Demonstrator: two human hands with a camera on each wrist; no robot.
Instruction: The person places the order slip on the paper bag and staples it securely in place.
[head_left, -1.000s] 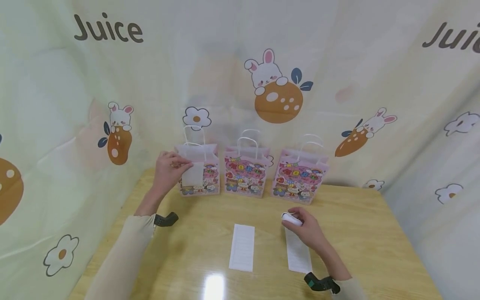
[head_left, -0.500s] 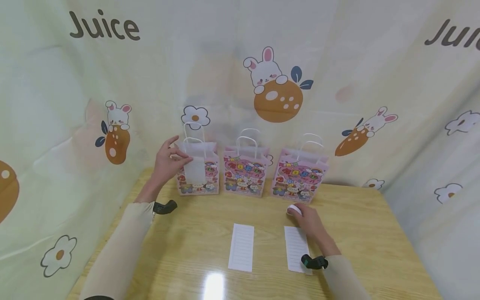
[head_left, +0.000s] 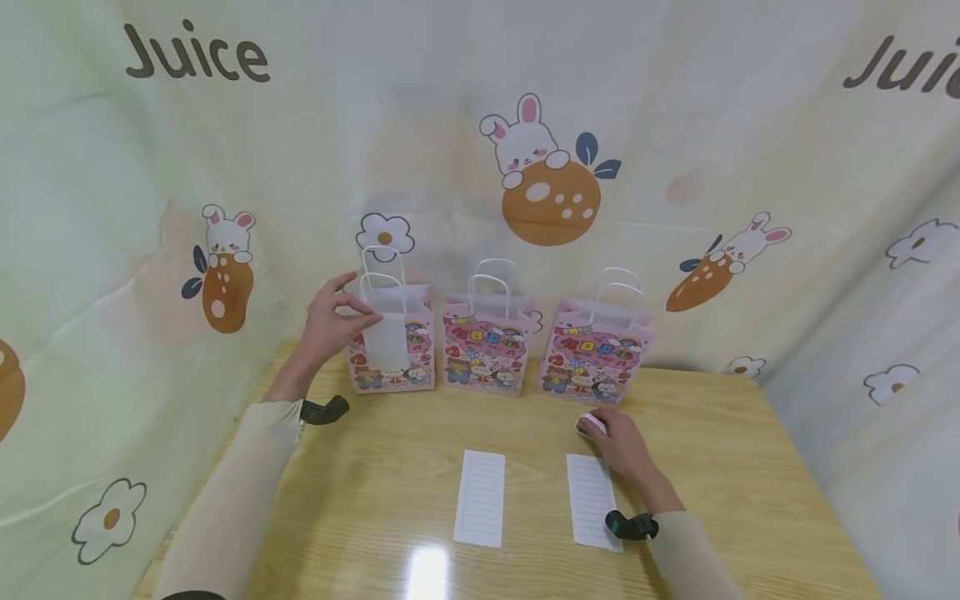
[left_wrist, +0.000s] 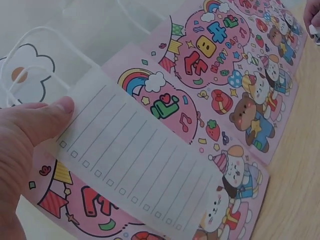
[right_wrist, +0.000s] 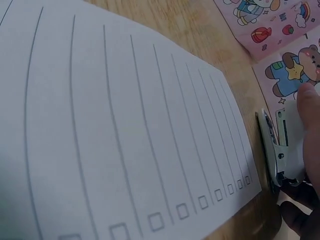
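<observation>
Pale printed curtain (head_left: pixel 442 71) behind, wood-grain table (head_left: pixel 405 442) in front; both match the frame from a second ago.

Left hand (head_left: pixel 332 318): pinching a ruled slip (head_left: pixel 386 343) near its top end, thumb on the ruled side. Slip hangs in front of the left bag (head_left: pixel 421 340), covering part of its print. Can't tell if it's flat against the bag all the way down. Change: slip sits a bit higher and further right on the bag, and the hand's outer fingers are now raised and spread.

Right hand (head_left: pixel 621 440): gripping a white stapler (head_left: pixel 591 423); right wrist view shows its metal jaw end. A second ago it was over the top of the right-hand list (head_left: pixel 590 498). Now it's beyond that list, just in front of the right bag (head_left: pixel 595 354), and the list's top end is uncovered. Can't tell if the stapler touches the table.

Centre list (head_left: pixel 480 498) lies flat, same spot, well apart from both hands. Middle bag (head_left: pixel 489 346) and right bag stand upright, unmoved, handles up. Wrist camera (head_left: pixel 632 526) on the right arm now overlaps the right-hand list's lower edge.
</observation>
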